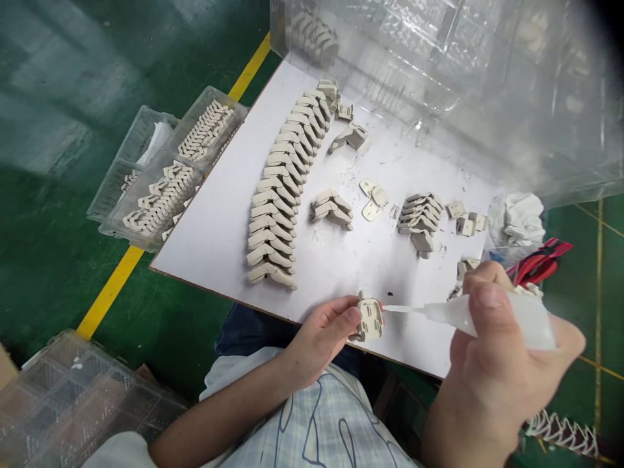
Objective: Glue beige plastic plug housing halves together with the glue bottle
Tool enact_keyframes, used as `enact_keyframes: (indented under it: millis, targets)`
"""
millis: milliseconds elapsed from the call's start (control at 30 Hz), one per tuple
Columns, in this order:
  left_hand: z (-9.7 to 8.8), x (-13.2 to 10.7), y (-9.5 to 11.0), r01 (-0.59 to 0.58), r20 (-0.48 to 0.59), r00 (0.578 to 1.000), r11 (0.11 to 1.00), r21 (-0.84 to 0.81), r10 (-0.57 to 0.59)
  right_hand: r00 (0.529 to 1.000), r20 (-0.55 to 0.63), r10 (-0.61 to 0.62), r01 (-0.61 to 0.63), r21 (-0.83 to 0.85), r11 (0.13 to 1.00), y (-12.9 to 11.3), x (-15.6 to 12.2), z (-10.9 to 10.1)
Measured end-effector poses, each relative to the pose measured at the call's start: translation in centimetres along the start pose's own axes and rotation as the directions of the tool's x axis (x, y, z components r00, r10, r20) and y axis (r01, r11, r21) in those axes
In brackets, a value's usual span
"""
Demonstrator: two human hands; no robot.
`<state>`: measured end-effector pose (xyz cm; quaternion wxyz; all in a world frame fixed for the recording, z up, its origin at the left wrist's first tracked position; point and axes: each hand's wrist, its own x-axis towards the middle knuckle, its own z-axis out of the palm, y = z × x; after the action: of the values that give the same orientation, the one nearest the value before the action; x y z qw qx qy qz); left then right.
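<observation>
My left hand (329, 331) pinches a small beige plastic part (369, 320) by its left edge, just above the near edge of the white board. Its slotted, hollow side faces up. Wrapped in my right hand (497, 357) is a translucent white squeeze bottle (529, 318) with a long thin nozzle. The nozzle tip points left and reaches the right edge of the beige part; whether it touches cannot be made out. A long curved row of beige bent parts (280, 195) stands on the board to the left.
Smaller groups of beige parts (422, 218) and flat plates (373, 198) lie on the white board (209, 240). A large clear plastic box (463, 97) stands along the back. Part-filled clear trays (160, 195) sit left; crumpled white material (519, 221) and a red-black strap (541, 260) sit right.
</observation>
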<state>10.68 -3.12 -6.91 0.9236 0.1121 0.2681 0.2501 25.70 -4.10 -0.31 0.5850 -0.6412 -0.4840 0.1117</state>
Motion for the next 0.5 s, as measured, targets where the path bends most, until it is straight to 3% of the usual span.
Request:
enact_keyframes:
  millis: [267,500]
  targets:
    - [0.08,-0.10,0.06,0.012,0.001,1.000,1.000,0.021,-0.012,0.999,-0.016,0.035,-0.035,-0.013,0.999,0.06,-0.19,0.70]
    - [0.06,-0.14,0.01,0.020,-0.008,1.000,0.999,0.038,-0.020,1.000,0.013,-0.024,0.024,0.015,1.000,0.59,-0.22,0.87]
